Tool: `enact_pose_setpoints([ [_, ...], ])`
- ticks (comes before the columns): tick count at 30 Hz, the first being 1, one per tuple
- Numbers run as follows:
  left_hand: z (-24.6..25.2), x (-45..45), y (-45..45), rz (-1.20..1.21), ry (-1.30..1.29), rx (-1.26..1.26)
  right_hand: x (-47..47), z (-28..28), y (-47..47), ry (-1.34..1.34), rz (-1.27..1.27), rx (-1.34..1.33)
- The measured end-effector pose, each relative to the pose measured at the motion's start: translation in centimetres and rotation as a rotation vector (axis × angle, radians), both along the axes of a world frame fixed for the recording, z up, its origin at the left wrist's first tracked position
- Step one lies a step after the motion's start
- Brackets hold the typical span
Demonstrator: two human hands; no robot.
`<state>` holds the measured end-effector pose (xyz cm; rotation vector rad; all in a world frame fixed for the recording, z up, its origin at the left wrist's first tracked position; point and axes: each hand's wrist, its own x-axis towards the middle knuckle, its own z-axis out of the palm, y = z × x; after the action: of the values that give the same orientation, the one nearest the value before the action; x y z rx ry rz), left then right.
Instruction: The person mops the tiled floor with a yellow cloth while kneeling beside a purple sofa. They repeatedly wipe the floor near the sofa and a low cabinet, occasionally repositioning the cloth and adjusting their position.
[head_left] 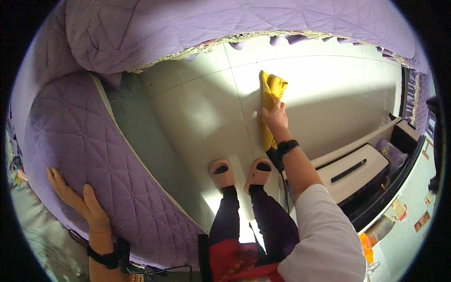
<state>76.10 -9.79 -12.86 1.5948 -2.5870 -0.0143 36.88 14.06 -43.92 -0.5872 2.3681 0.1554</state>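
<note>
A folded yellow cloth [276, 85] hangs long and narrow in front of me, above or against the pale tiled floor [197, 109]; its exact height is hard to tell. My right hand [276, 118] grips the cloth about its middle, thumb on the left side. To the left, my left hand [82, 208] is spread over a purple quilted seat cover [116, 169] with a pale edging. That hand holds nothing, and whether the palm presses on the fabric cannot be made out. Both wrists wear black bands.
More purple quilted covering [246, 17] with a lace trim curves across the far side. At right, an open drawer [352, 165] with a black handle holds a purple package [389, 151]. A tabletop [419, 204] with small items borders it. My pink slippers [222, 172] stand on the floor.
</note>
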Motion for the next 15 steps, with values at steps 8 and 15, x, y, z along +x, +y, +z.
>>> enact_pose_setpoints([
  [8,0.6,-0.2,0.4,0.061,-0.066,0.042,-6.0,-3.7,-0.8,0.094,-0.34,-0.144],
  [15,0.5,0.0,0.2,0.062,-0.121,-0.004,-11.8,-7.2,-6.3,0.202,-0.352,-0.124],
])
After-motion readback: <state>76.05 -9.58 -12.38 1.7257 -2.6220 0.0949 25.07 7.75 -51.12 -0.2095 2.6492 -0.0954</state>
